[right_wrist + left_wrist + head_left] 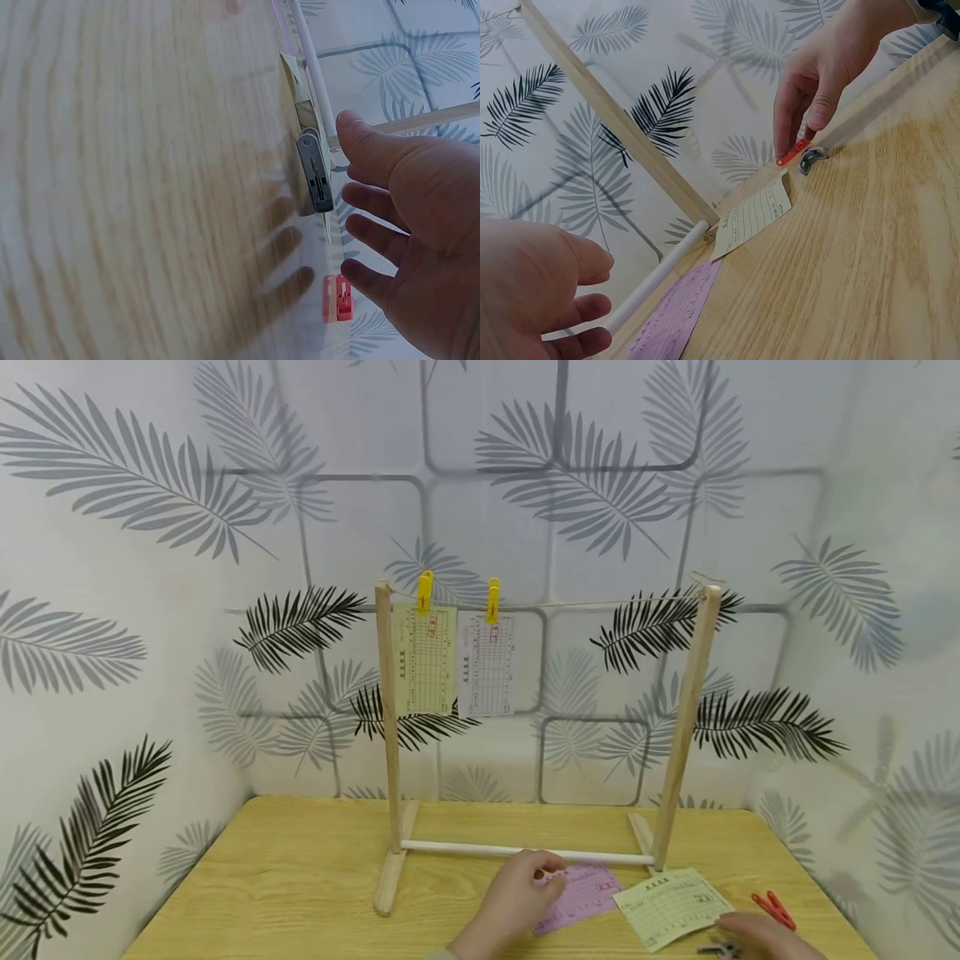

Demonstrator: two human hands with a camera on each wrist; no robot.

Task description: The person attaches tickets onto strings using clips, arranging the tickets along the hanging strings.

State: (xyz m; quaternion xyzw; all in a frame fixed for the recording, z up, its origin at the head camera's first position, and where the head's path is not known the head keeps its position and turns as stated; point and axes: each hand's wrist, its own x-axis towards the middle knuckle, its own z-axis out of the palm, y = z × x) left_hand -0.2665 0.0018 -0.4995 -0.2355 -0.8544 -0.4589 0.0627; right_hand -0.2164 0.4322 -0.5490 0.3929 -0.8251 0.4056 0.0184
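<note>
In the head view my left hand (517,893) is over the left part of a purple printed slip (581,893), its fingers loosely bent. The left wrist view shows that hand's thumb and fingers apart, with nothing between them. Beside the purple slip lies a pale green printed slip (671,906) on the table. My right hand (427,217) has its fingers relaxed and spread, holding nothing. It is close to a grey clip (316,171) and a red clothespin (343,298), both lying by the green slip.
A wooden frame (686,727) with a white crossbar (525,852) stands on the table (285,877). From its string (585,603), yellow clothespins (492,601) hold a yellow-green slip (426,664) and a white slip (486,668). Leaf-patterned walls stand behind and beside.
</note>
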